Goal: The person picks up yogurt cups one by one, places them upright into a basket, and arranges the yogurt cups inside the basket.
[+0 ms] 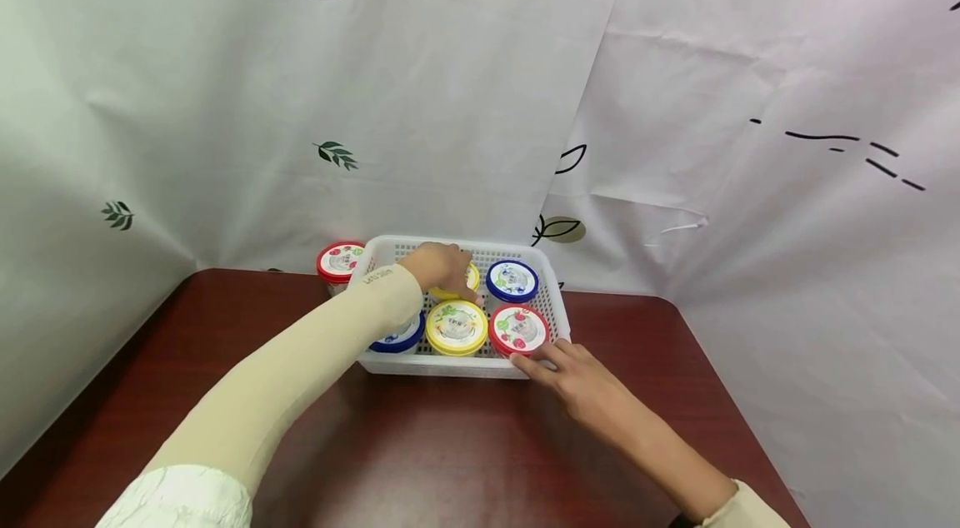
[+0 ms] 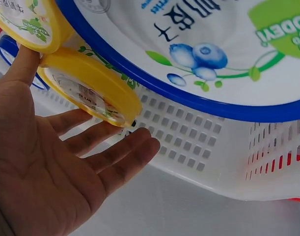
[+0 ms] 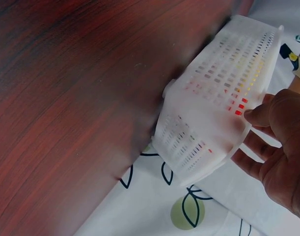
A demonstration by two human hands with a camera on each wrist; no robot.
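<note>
A white plastic basket [image 1: 450, 366] on the table holds several tubs with coloured lids. My left hand [image 1: 444, 268] reaches into its back row and holds a yellow-lidded tub [image 2: 88, 88] between thumb and spread fingers; this tub sits tilted. In front of it stand another yellow-lidded tub [image 1: 456, 328], a blue-lidded tub [image 1: 397, 336] partly under my left forearm, and a red-lidded tub [image 1: 519, 330]. A second blue-lidded tub [image 1: 512, 281] is at the back right. My right hand [image 1: 577, 378] grips the basket's front right corner, thumb outside the wall, fingers over the rim.
Another red-lidded tub [image 1: 340, 261] stands outside the basket, by its back left corner. The dark red wooden table [image 1: 420, 445] ends at a white cloth backdrop [image 1: 450, 112] with leaf prints, close behind the basket. My left sleeve hides the basket's left part.
</note>
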